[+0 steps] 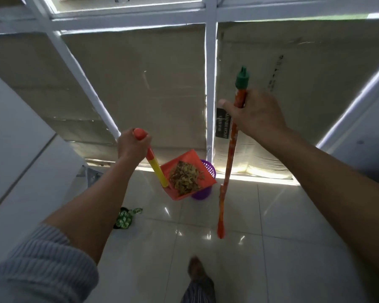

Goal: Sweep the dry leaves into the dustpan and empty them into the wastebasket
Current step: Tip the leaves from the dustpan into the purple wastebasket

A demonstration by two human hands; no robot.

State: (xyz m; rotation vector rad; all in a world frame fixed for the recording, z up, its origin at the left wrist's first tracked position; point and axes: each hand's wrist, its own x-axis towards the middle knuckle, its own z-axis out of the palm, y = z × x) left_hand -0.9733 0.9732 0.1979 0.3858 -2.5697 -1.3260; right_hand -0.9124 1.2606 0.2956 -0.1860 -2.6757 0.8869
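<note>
In the head view, the left hand (pixel 133 145) grips the top of the dustpan handle (pixel 154 162), with the fingers curled around the orange end cap. The handle is orange at the top and yellow lower down, and it goes down at a slant to the orange dustpan (pixel 206 171). The dustpan is lifted above the floor (pixel 282 237) and it carries a heap of dry leaves (pixel 186 177), brown and yellow, lying in the middle of the pan. Directly behind and under the dustpan stands the purple wastebasket (pixel 208 169); only its rim with the mesh wall and a part of its lower body can be seen, because the pan covers most of it.

The right hand (pixel 255 115) holds the broom stick (pixel 229 162) near its upper end, just below the green cap (pixel 241 78). The fingers are wrapped around the stick and the thumb points out to the left. The stick is orange with a pattern and it hangs almost upright, to the right of the dustpan and apart from it. Its lower end is blurred.

On the white tiled floor, to the left of the dustpan, lies a small green and white patterned object (pixel 127 217); I cannot tell what it is. At the bottom edge one foot (pixel 196 270) is visible. Behind everything there is a white window frame (pixel 211 84).
</note>
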